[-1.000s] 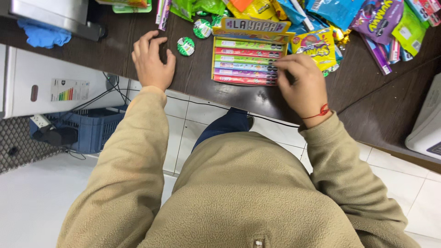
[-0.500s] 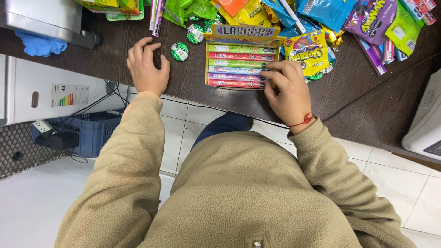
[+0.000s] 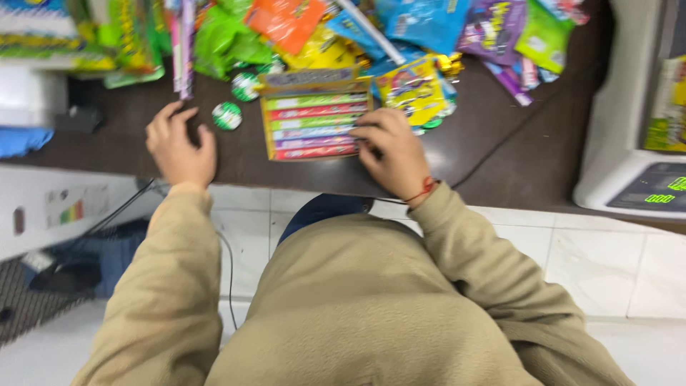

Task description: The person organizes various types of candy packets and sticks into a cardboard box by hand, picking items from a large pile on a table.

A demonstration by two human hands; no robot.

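- Right hand (image 3: 389,151) rests curled on the open candy box (image 3: 313,121), pinching nothing, seemingly straightening its rows.
- Left hand (image 3: 179,146) lies spread on the tabletop (image 3: 500,154), left of the box, beside a green round candy (image 3: 227,116).

A dark brown wooden tabletop (image 3: 500,154) runs across the upper part of the view, its front edge just below the hands. Beneath it lies a floor of large white glossy tiles (image 3: 629,275) with grey joints. Well to the right of the hands stands a white weighing scale with a green lit display (image 3: 629,179). Far left, below the tabletop, a white appliance front (image 3: 50,214) adjoins a blue plastic crate (image 3: 107,261) and a dark mesh mat (image 3: 28,314).
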